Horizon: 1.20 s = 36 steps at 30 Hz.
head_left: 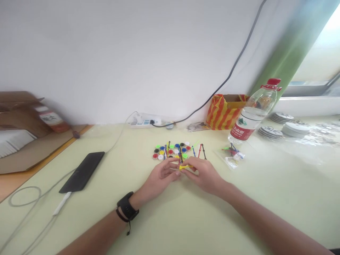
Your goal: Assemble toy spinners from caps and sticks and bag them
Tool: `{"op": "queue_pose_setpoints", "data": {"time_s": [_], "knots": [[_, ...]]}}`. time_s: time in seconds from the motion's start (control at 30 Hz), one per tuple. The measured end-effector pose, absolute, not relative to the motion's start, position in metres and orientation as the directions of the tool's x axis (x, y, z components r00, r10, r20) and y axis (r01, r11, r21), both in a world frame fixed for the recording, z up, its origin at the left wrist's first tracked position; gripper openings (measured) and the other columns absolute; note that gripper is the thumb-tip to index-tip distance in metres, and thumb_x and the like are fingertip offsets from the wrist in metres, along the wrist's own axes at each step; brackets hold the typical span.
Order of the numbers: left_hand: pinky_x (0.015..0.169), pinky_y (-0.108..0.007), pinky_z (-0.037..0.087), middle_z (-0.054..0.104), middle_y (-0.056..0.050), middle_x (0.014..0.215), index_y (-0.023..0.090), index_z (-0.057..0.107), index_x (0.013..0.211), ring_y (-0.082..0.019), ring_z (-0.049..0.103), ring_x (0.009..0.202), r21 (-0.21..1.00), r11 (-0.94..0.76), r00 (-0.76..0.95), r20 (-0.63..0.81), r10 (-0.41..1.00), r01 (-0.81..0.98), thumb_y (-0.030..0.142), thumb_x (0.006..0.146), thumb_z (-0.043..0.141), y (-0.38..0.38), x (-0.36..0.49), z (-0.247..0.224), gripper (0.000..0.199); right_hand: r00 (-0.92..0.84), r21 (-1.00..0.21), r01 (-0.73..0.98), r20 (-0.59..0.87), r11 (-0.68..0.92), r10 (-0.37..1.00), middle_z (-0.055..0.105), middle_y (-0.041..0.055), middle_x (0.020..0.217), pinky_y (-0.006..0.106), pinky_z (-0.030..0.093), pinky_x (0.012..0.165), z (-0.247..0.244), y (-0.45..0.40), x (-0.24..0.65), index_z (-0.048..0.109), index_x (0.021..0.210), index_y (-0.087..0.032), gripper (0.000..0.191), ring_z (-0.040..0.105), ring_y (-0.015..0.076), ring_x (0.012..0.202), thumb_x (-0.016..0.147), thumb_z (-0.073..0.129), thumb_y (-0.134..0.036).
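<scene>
Pinched between the thumb and fingers of my right hand (pixel 203 173) is a small yellow plastic piece (pixel 182 167), its far end covered by the fingers. My left hand (pixel 164 173) is beside it, half curled, with the thumb and fingers apart and nothing visible between them. Just beyond both hands lies a group of small round plastic discs (pixel 176 151) in several colours, with thin arrow-shaped pieces on and among them. A red arrow (pixel 200 150) and a black arrow (pixel 204 151) lie to the right of the group, near a blue one.
A clear bag of coloured pieces (pixel 231 156) lies to the right, before a large water bottle (pixel 248 120) and a striped bag (pixel 223 111). Stacks of round discs (pixel 294 130) stand farther right. On the left are a black phone (pixel 83 172) with cables and a cardboard box (pixel 23 152). A power strip (pixel 145 123) rests by the wall.
</scene>
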State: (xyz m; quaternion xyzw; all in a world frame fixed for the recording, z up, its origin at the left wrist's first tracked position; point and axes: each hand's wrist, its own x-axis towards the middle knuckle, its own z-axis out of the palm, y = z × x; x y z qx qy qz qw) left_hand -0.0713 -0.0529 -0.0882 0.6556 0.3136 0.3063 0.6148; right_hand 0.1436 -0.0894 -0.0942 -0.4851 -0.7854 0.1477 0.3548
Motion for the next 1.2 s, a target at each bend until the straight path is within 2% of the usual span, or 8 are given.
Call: {"op": "queue_pose_setpoints", "data": {"time_s": [0.17,0.37,0.43,0.5,0.63,0.73,0.83,1.2], "knots": [[0.102,-0.04,0.054,0.074,-0.012,0.119,0.017,0.073,0.114,-0.028,0.069,0.113,0.999,-0.044,0.656,0.032,0.754,0.002,0.034,0.087,0.076,-0.053,-0.072,-0.087,0.031,-0.304,-0.627,0.573,0.434,0.527,0.848,0.071,0.0019,0.094,0.027,0.045,0.069,-0.1,-0.099,0.129,0.064,0.102,-0.024,0.012,0.063,0.0162,0.08,0.094,0.058,-0.017],[0.103,-0.042,0.053,0.074,-0.012,0.123,0.018,0.075,0.117,-0.03,0.069,0.115,0.999,0.009,0.637,0.02,0.771,-0.042,0.034,0.086,0.078,-0.05,-0.072,-0.088,0.036,-0.29,-0.801,0.404,0.346,0.442,0.892,0.066,0.0042,0.103,0.029,0.05,0.076,-0.093,-0.101,0.132,0.053,0.116,-0.024,0.017,0.061,0.0171,0.088,0.099,0.052,-0.021],[0.104,-0.041,0.053,0.074,-0.011,0.122,0.018,0.076,0.115,-0.029,0.069,0.115,0.999,0.004,0.603,0.02,0.797,-0.038,0.034,0.086,0.078,-0.05,-0.071,-0.089,0.034,-0.286,-0.804,0.393,0.354,0.446,0.89,0.062,0.0044,0.097,0.03,0.049,0.074,-0.09,-0.1,0.134,0.054,0.111,-0.023,0.012,0.059,0.0172,0.086,0.103,0.045,-0.023],[0.103,-0.04,0.053,0.076,-0.01,0.119,0.018,0.077,0.112,-0.028,0.07,0.113,1.0,-0.006,0.577,0.022,0.816,-0.03,0.034,0.085,0.079,-0.05,-0.071,-0.09,0.032,-0.283,-0.766,0.414,0.405,0.491,0.87,0.059,0.0053,0.095,0.031,0.048,0.076,-0.091,-0.097,0.135,0.059,0.106,-0.022,0.017,0.057,0.0177,0.086,0.105,0.042,-0.024],[0.097,-0.039,0.056,0.076,-0.01,0.115,0.017,0.076,0.112,-0.026,0.071,0.106,1.0,-0.016,0.552,0.019,0.834,-0.011,0.032,0.084,0.08,-0.051,-0.07,-0.091,0.032,-0.261,-0.733,0.402,0.482,0.548,0.836,0.057,0.0078,0.101,0.034,0.049,0.081,-0.095,-0.093,0.134,0.065,0.113,-0.023,0.024,0.057,0.0192,0.092,0.104,0.043,-0.024],[0.097,-0.04,0.056,0.076,-0.011,0.113,0.016,0.076,0.11,-0.026,0.072,0.104,0.999,-0.031,0.55,0.033,0.834,-0.014,0.032,0.083,0.08,-0.051,-0.07,-0.094,0.031,-0.241,-0.787,0.378,0.426,0.488,0.872,0.059,0.0079,0.102,0.034,0.051,0.079,-0.096,-0.094,0.133,0.061,0.124,-0.025,0.027,0.058,0.0192,0.09,0.104,0.043,-0.026],[0.1,-0.043,0.056,0.076,-0.011,0.116,0.016,0.075,0.109,-0.027,0.072,0.107,0.998,-0.05,0.566,0.065,0.822,-0.043,0.032,0.083,0.081,-0.052,-0.069,-0.094,0.031,-0.248,-0.845,0.322,0.36,0.427,0.899,0.062,0.0081,0.106,0.035,0.053,0.084,-0.095,-0.097,0.131,0.056,0.13,-0.025,0.029,0.061,0.0196,0.095,0.103,0.045,-0.026],[0.099,-0.043,0.057,0.075,-0.01,0.121,0.02,0.076,0.117,-0.028,0.071,0.11,0.991,-0.134,0.574,0.105,0.812,0.007,0.038,0.09,0.073,-0.058,-0.066,-0.088,0.033,-0.233,-0.921,0.225,0.265,0.317,0.936,0.066,0.005,0.101,0.033,0.056,0.083,-0.096,-0.097,0.13,0.06,0.115,-0.024,0.018,0.067,0.0178,0.09,0.097,0.056,-0.027]]}}
